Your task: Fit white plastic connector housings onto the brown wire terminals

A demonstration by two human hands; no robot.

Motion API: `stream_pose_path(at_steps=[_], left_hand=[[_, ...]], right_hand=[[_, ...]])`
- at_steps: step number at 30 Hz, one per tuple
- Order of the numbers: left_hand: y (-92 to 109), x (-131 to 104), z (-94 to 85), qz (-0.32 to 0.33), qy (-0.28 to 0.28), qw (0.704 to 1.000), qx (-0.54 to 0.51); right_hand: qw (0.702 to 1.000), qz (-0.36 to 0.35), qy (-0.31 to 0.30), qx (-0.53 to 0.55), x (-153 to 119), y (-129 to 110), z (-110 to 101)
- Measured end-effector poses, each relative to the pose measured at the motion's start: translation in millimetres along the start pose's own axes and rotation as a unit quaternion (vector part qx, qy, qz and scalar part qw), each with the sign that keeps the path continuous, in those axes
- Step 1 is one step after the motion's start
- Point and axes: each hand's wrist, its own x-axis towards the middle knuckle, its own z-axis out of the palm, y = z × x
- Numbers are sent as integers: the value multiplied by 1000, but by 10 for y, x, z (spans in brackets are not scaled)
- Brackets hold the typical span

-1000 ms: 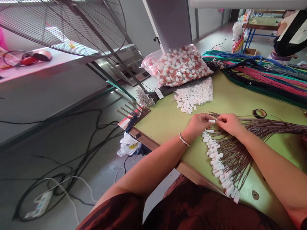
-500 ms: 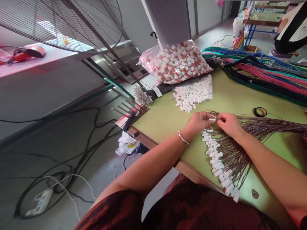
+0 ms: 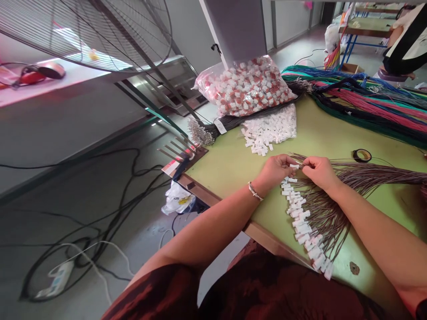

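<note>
My left hand (image 3: 279,169) pinches a small white plastic connector (image 3: 294,166) between thumb and fingertips. Just right of it, my right hand (image 3: 318,171) is closed on a thin brown wire, its fingertips close to the connector. Whether the wire end sits inside the connector is too small to tell. Below both hands, a slanting row of white connectors (image 3: 303,227) lies on the table, each on the end of brown wires (image 3: 336,213). These wires run right into a long bundle (image 3: 383,174). Some loose wire ends (image 3: 296,155) stick out behind my fingers.
On the green table (image 3: 230,171) lie an open bag of white connectors (image 3: 270,129), a large bag of white-and-orange parts (image 3: 248,86), a black tape roll (image 3: 362,155) and coloured wire bundles (image 3: 367,95). Metal prongs (image 3: 173,151) stand at the left corner. A fan (image 3: 100,35) rises beyond.
My hands stay nearly in place, with the connector and wire still between them. The connector is turned slightly. At the upper right, a seated person's hand has come into view.
</note>
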Motion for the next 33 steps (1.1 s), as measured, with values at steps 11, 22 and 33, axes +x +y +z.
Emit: stream_pose_path(at_steps=[11,22,33], left_hand=[[-109,21,74,3,-4,1000,27],[180,-314,-246,171,-268,911,264],[216,473,-424,45,118,737,664]], right_hand=[[999,-4,-11,-35,9,26,12],[988,79,28,132,30,-2,-26],[987,80,36,132,37,60,-3]])
